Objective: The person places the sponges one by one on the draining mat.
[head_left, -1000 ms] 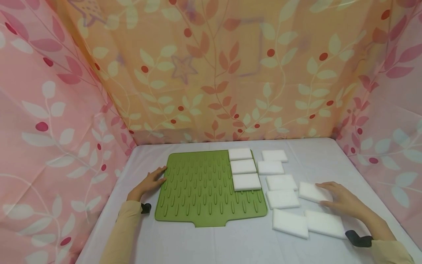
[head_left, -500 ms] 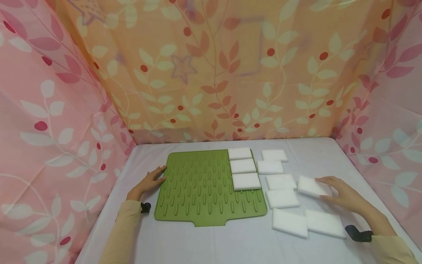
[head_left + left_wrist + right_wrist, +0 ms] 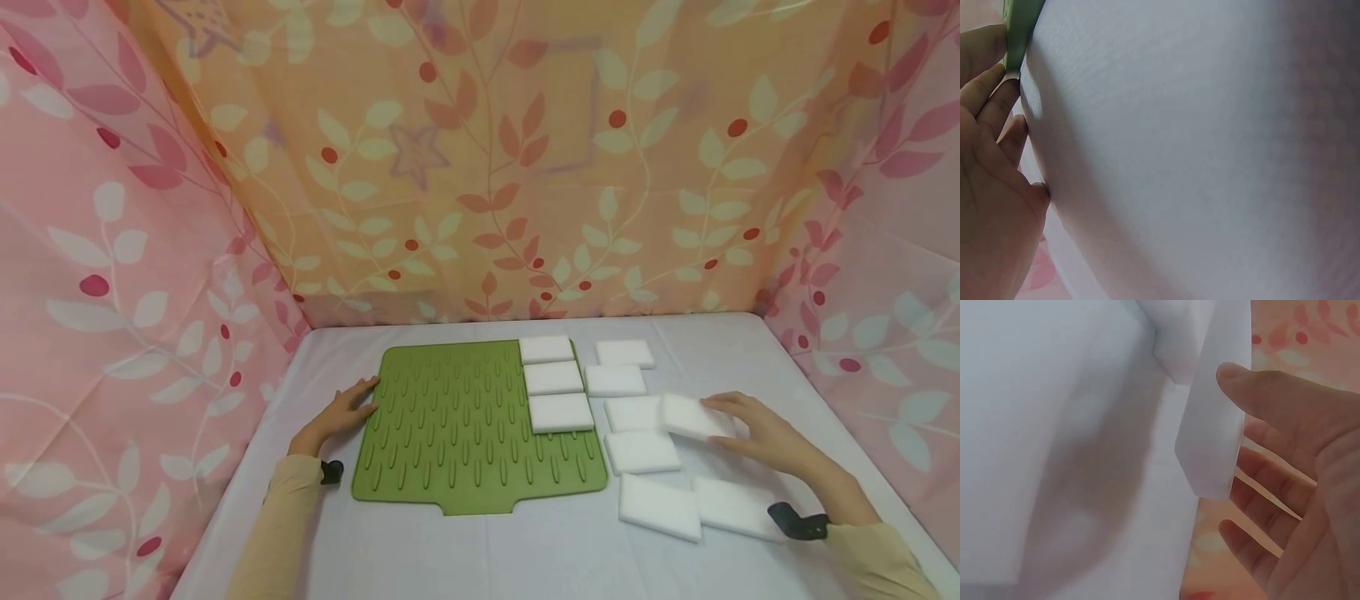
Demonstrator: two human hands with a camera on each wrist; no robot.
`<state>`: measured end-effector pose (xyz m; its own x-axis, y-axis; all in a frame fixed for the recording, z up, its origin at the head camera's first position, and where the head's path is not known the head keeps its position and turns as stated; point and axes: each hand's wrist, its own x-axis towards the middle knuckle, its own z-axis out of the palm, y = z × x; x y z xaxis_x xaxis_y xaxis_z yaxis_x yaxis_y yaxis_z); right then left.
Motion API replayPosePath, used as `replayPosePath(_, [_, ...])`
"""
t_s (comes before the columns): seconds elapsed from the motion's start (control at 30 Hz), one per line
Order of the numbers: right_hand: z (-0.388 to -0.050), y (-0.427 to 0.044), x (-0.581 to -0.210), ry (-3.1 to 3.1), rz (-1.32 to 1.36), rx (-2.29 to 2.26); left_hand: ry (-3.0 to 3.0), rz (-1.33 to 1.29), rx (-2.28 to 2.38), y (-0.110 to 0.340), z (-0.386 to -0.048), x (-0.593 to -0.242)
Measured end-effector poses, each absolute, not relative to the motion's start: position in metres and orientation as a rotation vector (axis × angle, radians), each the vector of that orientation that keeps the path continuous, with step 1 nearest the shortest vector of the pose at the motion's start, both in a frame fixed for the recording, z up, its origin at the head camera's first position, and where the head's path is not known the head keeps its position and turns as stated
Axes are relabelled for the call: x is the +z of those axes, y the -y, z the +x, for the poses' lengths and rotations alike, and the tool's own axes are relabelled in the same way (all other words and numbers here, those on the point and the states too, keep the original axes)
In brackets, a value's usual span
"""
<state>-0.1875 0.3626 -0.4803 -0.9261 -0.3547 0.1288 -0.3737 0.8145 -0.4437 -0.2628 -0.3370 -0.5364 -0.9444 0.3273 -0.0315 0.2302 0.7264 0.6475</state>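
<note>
My right hand pinches a white sponge block by its right end, thumb on one face and fingers on the other. In the right wrist view the held block stands tilted above the white tabletop, and in the head view it overlaps another white sponge. My left hand rests at the left edge of a green ridged mat, fingertips touching the edge. Along the mat's right side lies a column of three white sponges, laid flat.
Several more sponges lie loosely on the white table right of the mat, some touching. An orange leaf-patterned curtain hangs behind the table, with pink ones at both sides.
My right hand has lifted the sponge and carried it leftward and away from me, over a neighbouring sponge. The left hand and the mat stay in place.
</note>
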Motion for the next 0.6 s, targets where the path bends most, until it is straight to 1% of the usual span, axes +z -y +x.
replayPosePath(0.47, [-0.196, -0.333, -0.476, 2.915, 0.714, 0.755, -2.816, 0.466, 0.968, 0.336, -0.264, -0.535])
replayPosePath(0.6, [-0.197, -0.325, -0.475, 2.901, 0.745, 0.744, -2.789, 0.478, 1.03, 0.337, -0.261, -0.535])
